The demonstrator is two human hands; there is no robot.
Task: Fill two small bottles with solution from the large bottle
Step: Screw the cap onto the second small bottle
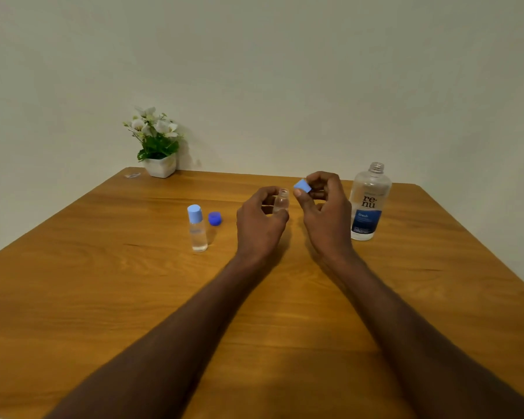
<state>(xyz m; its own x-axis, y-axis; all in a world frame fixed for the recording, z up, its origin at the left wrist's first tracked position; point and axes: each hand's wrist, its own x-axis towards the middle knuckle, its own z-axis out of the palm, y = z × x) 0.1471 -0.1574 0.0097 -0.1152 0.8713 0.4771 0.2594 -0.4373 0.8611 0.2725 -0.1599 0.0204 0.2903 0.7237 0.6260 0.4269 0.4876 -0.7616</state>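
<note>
The right hand (324,207) pinches a light blue cap (302,186) in curled fingers. The left hand (259,220) grips 1 open small bottle (282,202), maybe off the table (103,282), mid-table. The capped small bottle (198,228), dark blue cap (214,218) and uncapped large bottle (368,204) stand nearer the far edge.

On the table (103,297), the capped small bottle (198,228) stands left, a loose cap (214,218) just beside it on the right. The open small bottle (282,201) sits mid-table in the left hand (259,220); the right hand (324,207) holds a cap (302,186) just right of its mouth. The large bottle (368,204) stands further right, a plant pot (161,166) at the far left corner.
</note>
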